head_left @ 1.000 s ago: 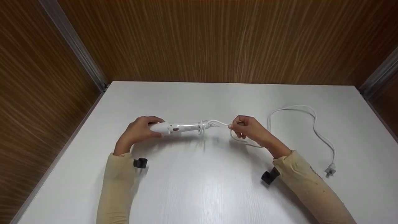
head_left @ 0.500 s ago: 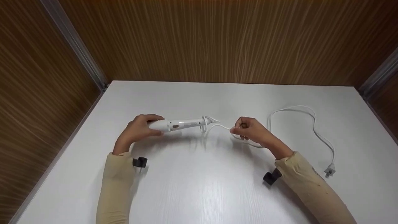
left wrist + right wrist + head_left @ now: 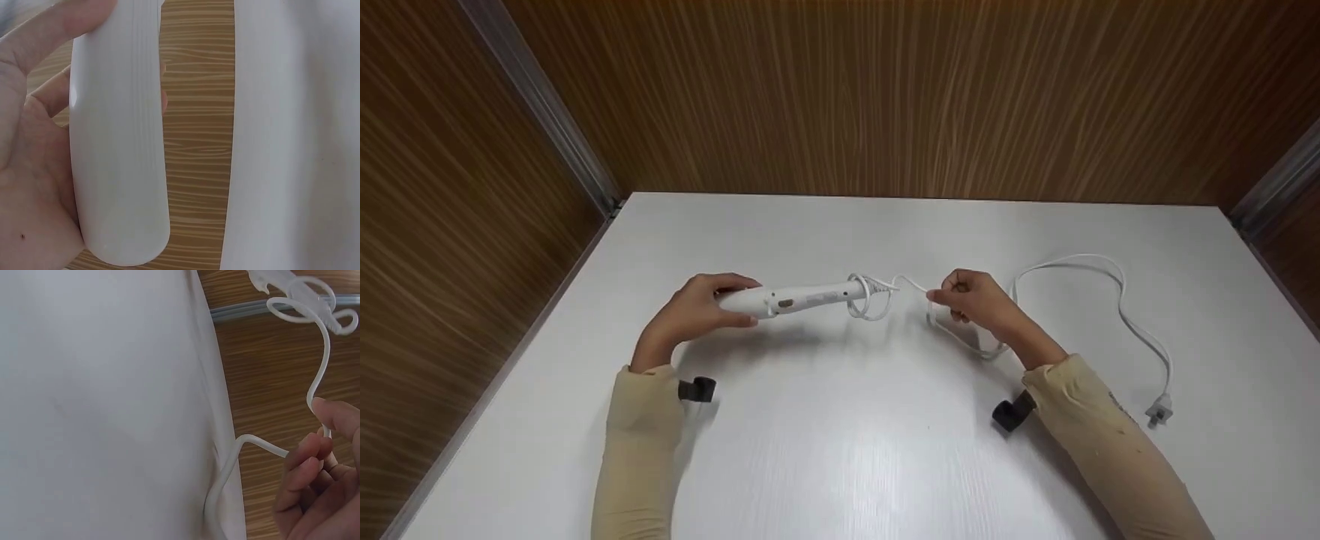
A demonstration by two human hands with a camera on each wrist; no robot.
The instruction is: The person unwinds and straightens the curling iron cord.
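A white wand-shaped appliance (image 3: pixel 795 298) is held just above the white table (image 3: pixel 840 450). My left hand (image 3: pixel 701 309) grips its rounded end, seen close up as a white barrel (image 3: pixel 121 140) in the left wrist view. A white cord (image 3: pixel 1080 262) is looped around the appliance's right end (image 3: pixel 870 296). My right hand (image 3: pixel 971 296) pinches the cord a short way to the right of those loops; in the right wrist view the fingertips (image 3: pixel 315 450) hold the cord (image 3: pixel 318 377). The rest of the cord trails right to a plug (image 3: pixel 1156 411).
Wood-grain walls (image 3: pixel 885 97) enclose the table at the back and on both sides. A black wrist-camera mount sits under each sleeve: one on the left (image 3: pixel 696 390), one on the right (image 3: pixel 1011 412). Bare tabletop lies in front of the hands.
My right hand has circled with the cord, first down and then up and slightly right, and the loops at the appliance's end have grown. The left hand holds almost still.
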